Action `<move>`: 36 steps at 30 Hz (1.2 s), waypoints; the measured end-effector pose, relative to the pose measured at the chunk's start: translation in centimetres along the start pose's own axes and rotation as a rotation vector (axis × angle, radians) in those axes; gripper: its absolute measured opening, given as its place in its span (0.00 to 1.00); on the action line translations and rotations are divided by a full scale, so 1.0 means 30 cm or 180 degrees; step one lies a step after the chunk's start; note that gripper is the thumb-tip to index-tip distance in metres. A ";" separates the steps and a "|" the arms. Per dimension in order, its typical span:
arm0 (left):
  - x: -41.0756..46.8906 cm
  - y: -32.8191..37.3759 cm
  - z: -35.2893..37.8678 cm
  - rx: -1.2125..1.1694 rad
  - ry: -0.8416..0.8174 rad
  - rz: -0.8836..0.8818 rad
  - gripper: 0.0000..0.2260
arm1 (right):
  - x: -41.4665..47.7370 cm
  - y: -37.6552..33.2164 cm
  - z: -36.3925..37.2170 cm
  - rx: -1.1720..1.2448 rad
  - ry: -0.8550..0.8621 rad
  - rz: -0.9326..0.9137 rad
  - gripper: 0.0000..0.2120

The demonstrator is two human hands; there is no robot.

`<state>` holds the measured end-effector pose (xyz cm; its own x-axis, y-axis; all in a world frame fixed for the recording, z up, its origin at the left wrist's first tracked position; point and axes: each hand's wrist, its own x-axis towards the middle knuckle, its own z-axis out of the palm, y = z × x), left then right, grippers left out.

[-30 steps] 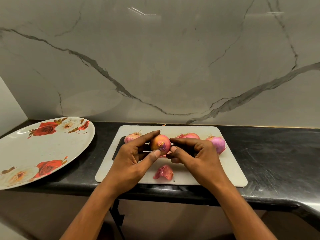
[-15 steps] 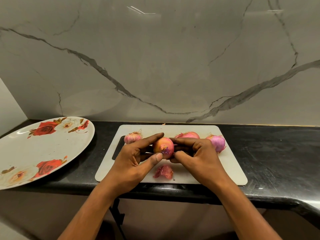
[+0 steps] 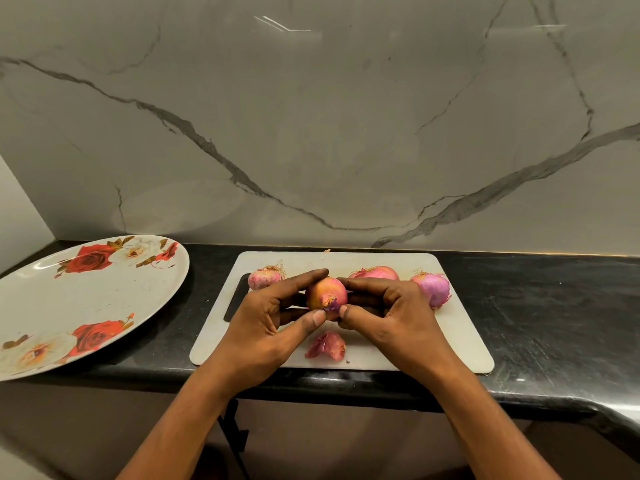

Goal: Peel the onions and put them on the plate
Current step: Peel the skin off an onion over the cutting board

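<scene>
While the left hand (image 3: pixel 266 327) cups the red onion (image 3: pixel 325 291) above the cutting board (image 3: pixel 450 341) and the right hand (image 3: pixel 391 317) pinches its torn skin tab (image 3: pixel 329 301), root end facing me, I'd peel rightward, then carry left - the plate (image 3: pixel 104 299) sits well off on the left hand's side.

Rose-patterned white plate (image 3: pixel 104 296); pink-orange onion (image 3: pixel 323 292); black counter (image 3: pixel 536 317)

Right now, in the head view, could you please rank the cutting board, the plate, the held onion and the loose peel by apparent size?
1. cutting board, tentatively: the plate runs off frame, so that pair is unsure.
2. plate
3. held onion
4. loose peel, nearly alike in size to the onion.
</scene>
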<state>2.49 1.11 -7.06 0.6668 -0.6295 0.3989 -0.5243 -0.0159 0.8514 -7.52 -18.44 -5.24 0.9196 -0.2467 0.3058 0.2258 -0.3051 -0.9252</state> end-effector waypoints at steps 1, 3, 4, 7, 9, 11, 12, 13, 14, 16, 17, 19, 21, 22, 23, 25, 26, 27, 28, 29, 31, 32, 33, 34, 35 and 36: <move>-0.001 0.001 0.000 -0.0038 -0.0008 -0.0009 0.26 | 0.001 0.003 -0.001 -0.0036 0.0044 0.0000 0.21; -0.003 0.001 0.000 -0.0087 -0.0009 -0.0011 0.26 | 0.003 0.012 -0.001 -0.0043 0.0109 -0.0004 0.20; -0.003 0.000 0.000 -0.0099 -0.0006 -0.0005 0.26 | 0.003 0.013 0.000 -0.0017 0.0103 -0.0008 0.19; -0.002 0.004 0.000 -0.0127 0.0025 0.0020 0.26 | 0.002 0.018 0.004 0.0053 0.0098 -0.0019 0.18; 0.001 0.011 0.003 -0.0143 0.0087 0.0051 0.25 | 0.002 0.020 0.005 0.0106 0.0193 0.0007 0.16; 0.002 0.014 0.003 -0.0138 0.0155 0.0072 0.24 | 0.002 0.024 0.004 0.0144 0.0279 0.0001 0.15; 0.002 0.012 0.002 -0.0113 0.0155 0.0067 0.24 | 0.002 0.025 0.004 0.0143 0.0282 -0.0013 0.14; 0.002 0.009 0.001 -0.0057 0.0136 0.0064 0.24 | 0.002 0.025 0.003 0.0140 0.0257 -0.0020 0.14; 0.001 0.005 -0.001 0.0017 0.0108 0.0064 0.24 | 0.001 0.024 0.002 0.0159 0.0206 -0.0014 0.15; 0.000 -0.003 -0.004 0.0138 0.0041 0.0066 0.24 | 0.004 0.023 0.000 0.0146 0.0115 0.0016 0.18; 0.000 -0.006 -0.006 0.0167 0.0012 0.0064 0.24 | 0.006 0.024 0.000 0.0095 0.0076 0.0018 0.19; 0.000 -0.006 -0.008 0.0193 -0.0058 0.0059 0.25 | 0.007 0.024 0.001 0.0015 -0.0003 -0.0018 0.20; -0.002 -0.006 -0.008 0.0219 -0.0111 0.0060 0.25 | 0.006 0.022 0.001 -0.0020 -0.0031 -0.0043 0.20; -0.002 -0.006 -0.008 0.0238 -0.0126 0.0073 0.24 | 0.005 0.020 0.001 -0.0009 -0.0039 -0.0039 0.19; -0.003 -0.005 -0.007 0.0265 -0.0139 0.0092 0.24 | 0.005 0.020 0.000 -0.0006 -0.0040 -0.0032 0.19; -0.003 -0.003 -0.006 0.0301 -0.0165 0.0128 0.25 | 0.005 0.019 -0.001 -0.0002 -0.0050 -0.0022 0.19; -0.003 -0.002 -0.005 0.0307 -0.0173 0.0141 0.25 | 0.005 0.020 -0.002 0.0005 -0.0055 -0.0018 0.19; -0.003 -0.002 -0.005 0.0309 -0.0176 0.0147 0.24 | 0.005 0.020 -0.002 0.0011 -0.0052 -0.0019 0.19; -0.004 -0.001 -0.005 0.0304 -0.0179 0.0144 0.24 | 0.005 0.019 -0.001 0.0025 -0.0050 -0.0017 0.19; -0.005 -0.002 -0.006 0.0306 -0.0180 0.0142 0.24 | 0.005 0.019 -0.001 0.0031 -0.0050 -0.0014 0.19; -0.005 -0.004 -0.005 0.0320 -0.0200 0.0153 0.25 | 0.006 0.021 -0.002 0.0029 -0.0059 0.0013 0.20; -0.005 -0.005 -0.005 0.0330 -0.0213 0.0162 0.25 | 0.007 0.021 -0.003 0.0021 -0.0070 0.0027 0.20; -0.005 -0.006 -0.005 0.0336 -0.0218 0.0168 0.25 | 0.006 0.021 -0.004 0.0005 -0.0081 0.0032 0.19; -0.005 -0.005 -0.006 0.0322 -0.0222 0.0169 0.25 | 0.006 0.021 -0.005 -0.0009 -0.0083 0.0022 0.19; -0.006 -0.005 -0.007 0.0304 -0.0223 0.0165 0.25 | 0.006 0.021 -0.006 -0.0011 -0.0071 0.0002 0.19; -0.006 -0.003 -0.007 0.0266 -0.0226 0.0154 0.25 | 0.006 0.022 -0.007 0.0007 -0.0046 -0.0008 0.19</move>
<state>2.52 1.39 -7.13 0.6020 -0.6845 0.4112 -0.5993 -0.0470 0.7991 -7.29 -18.87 -5.76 0.9235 -0.2327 0.3049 0.2288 -0.3037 -0.9249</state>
